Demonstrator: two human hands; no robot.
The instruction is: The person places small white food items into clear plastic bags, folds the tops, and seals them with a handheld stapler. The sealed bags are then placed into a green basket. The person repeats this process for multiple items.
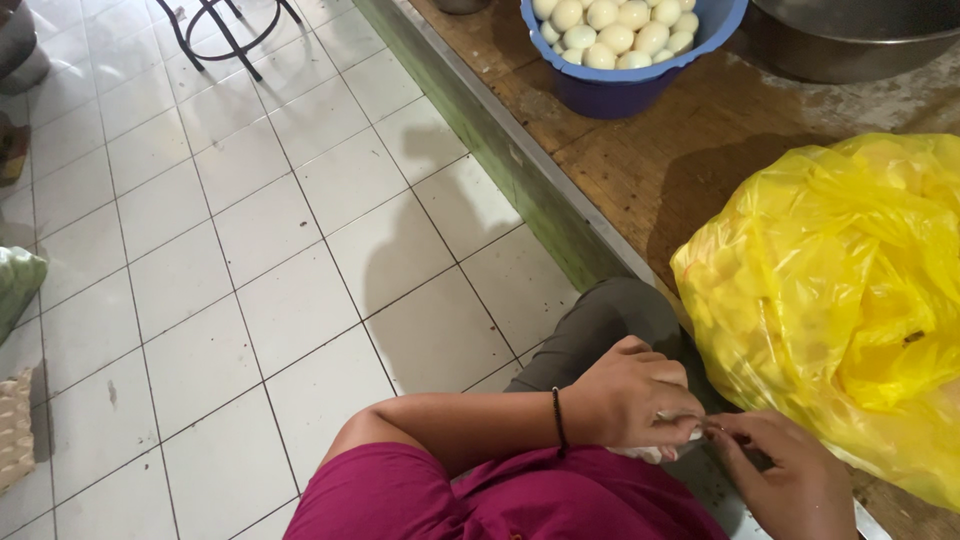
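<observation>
My left hand, with a black band at the wrist, is curled around a pale white egg that shows only below the fingers. My right hand meets it from the right, fingertips pinching at the egg's surface. Both hands sit low at the bottom of the view, over my knee in grey trousers and beside the wooden table edge. A blue basin full of peeled white eggs stands at the far end of the table.
A big yellow plastic bag bulges on the wooden table at the right. A metal bowl sits behind it. White floor tiles spread to the left, with a black stool frame and an egg carton.
</observation>
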